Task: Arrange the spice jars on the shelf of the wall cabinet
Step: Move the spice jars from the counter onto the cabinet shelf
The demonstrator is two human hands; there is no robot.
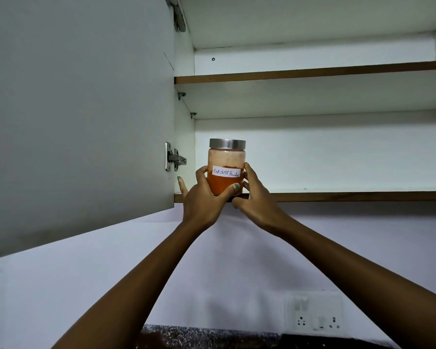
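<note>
The spice jar [226, 167] stands upright at the left end of the lower shelf [337, 196], near its front edge — the left hand [204, 197] on its left side, the right hand [256, 195] on its right. The upper shelf [312, 73] lies above. The open door [78, 109] hangs left of the cabinet; a socket panel [314, 312] sits on the wall below, to the right

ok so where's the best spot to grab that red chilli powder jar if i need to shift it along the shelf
Probably by the glass body of the red chilli powder jar, from the front, palms on its two sides. It stands upright at the lower shelf front edge; the left hand and right hand already hold it there. The metal lid may come loose.
</note>
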